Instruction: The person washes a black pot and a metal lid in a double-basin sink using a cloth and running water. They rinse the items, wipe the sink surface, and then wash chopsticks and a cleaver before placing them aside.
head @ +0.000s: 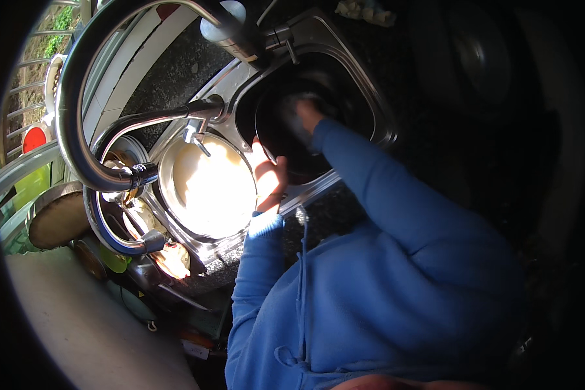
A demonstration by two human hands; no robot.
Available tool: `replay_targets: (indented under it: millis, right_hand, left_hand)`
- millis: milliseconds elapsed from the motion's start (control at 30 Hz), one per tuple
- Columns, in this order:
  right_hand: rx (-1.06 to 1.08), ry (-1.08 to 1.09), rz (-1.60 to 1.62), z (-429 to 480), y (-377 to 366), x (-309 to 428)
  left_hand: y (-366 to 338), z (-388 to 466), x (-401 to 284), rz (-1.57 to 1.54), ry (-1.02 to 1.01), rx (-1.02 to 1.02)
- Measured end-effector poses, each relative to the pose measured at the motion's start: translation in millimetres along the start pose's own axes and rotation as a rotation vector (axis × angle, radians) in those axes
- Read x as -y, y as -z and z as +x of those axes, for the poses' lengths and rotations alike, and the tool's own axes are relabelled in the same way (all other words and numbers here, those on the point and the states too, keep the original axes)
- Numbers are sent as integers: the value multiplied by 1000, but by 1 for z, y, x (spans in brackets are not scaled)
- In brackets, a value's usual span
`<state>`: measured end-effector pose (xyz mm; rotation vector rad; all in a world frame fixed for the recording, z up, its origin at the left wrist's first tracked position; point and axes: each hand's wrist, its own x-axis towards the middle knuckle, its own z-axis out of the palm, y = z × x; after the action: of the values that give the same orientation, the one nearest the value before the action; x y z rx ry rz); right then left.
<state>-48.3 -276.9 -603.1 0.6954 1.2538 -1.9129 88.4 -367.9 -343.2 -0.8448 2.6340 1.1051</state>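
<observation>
A dark round pan point(278, 124), probably a wok, rests tilted in the right basin of a stainless steel sink point(378, 114). Its near left rim is in the grip of my left hand point(269, 170), thumb on one side and fingers on the other. Inside the pan is my right hand point(308, 114), blurred by motion. Something pale and blurred shows at its fingers, too smeared to name, and deep shade hides much of the pan's inside. Left of my left hand, a metal basin point(166, 183) with pale content glares in sunlight in the other bowl.
Two curved faucets point(204, 109) point(278, 36) reach over the sink from behind. Crowded at the left are stacked plates point(131, 146), bowls point(175, 258), a round wooden board point(58, 222) and a green item point(113, 258). A large pale board point(92, 317) fills the lower left.
</observation>
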Motion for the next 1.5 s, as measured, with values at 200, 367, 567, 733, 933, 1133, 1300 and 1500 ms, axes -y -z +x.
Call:
replay_targets:
  millis: [200,367,567,733,933,1133,1300,1500]
  right_hand:
    - [664,232,-1439,-70,-95,3]
    - [542,647,-2087,-150,7,63]
    - [397,1066,-2175,-94,-57,81]
    - [957,450,-1681,-106,-50,12]
    - [891,143,-1107,-234,-52,95]
    - [559,246,-833,-231,-38,103]
    - [309,119,-369,-268,-17,165]
    - [428,-43,86,-299,0,171]
  left_hand:
    - [-12,10,29,-53,-77,1]
    - [-7,1,30,-194,-60,-16]
    - [13,-3,-14,-193,136,87]
    - [1,7,10,-244,-38,70]
    - [23,-18,22,-1126,3,420]
    - [54,-54,43,-682,8,-20]
    - [55,-78,106,-630,89,-234]
    - [43,-83,120,-508,76,-237]
